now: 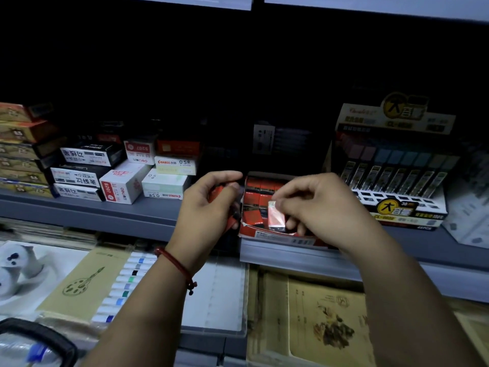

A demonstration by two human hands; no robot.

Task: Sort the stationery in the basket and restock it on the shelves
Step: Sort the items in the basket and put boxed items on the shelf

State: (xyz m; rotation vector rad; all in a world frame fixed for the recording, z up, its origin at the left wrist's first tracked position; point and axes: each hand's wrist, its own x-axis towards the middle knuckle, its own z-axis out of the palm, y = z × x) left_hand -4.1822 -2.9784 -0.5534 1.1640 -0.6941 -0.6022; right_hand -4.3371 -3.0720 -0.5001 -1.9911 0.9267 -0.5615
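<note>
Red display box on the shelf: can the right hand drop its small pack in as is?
Probably yes. The right hand holds the small pack right over the red display box, whose top is open. The left hand, gripping red packs, sits to the side, not blocking.

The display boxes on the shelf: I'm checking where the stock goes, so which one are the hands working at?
The red open-topped box at the shelf's front edge, between both hands; the right hand holds a small packet over it. The yellow-labelled display stands aside, right.
</note>
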